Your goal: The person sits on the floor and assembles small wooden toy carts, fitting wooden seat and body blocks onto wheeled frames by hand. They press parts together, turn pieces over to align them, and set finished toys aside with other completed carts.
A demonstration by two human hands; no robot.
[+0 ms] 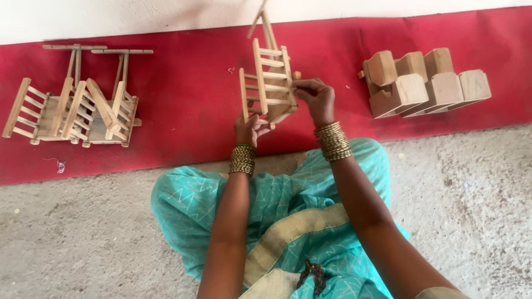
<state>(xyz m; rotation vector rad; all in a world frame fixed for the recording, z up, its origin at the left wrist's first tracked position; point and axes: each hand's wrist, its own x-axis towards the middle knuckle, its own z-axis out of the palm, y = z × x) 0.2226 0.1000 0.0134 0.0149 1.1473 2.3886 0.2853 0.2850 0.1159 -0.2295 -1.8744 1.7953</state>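
I hold a small wooden toy cart (269,83) with slatted ladder sides up over the red mat (188,99). My left hand (249,128) grips the cart's lower edge from underneath. Fingers of my right hand (315,95) pinch its right side near a small peg. The cart's long shaft points up and away from me. Both wrists carry stacks of metal bangles.
Two finished wooden carts (77,111) lie together at the mat's left end. A cluster of shaped wooden blocks (424,83) sits at the right. My teal-clad lap (288,216) fills the lower middle, resting on rough grey floor (77,232).
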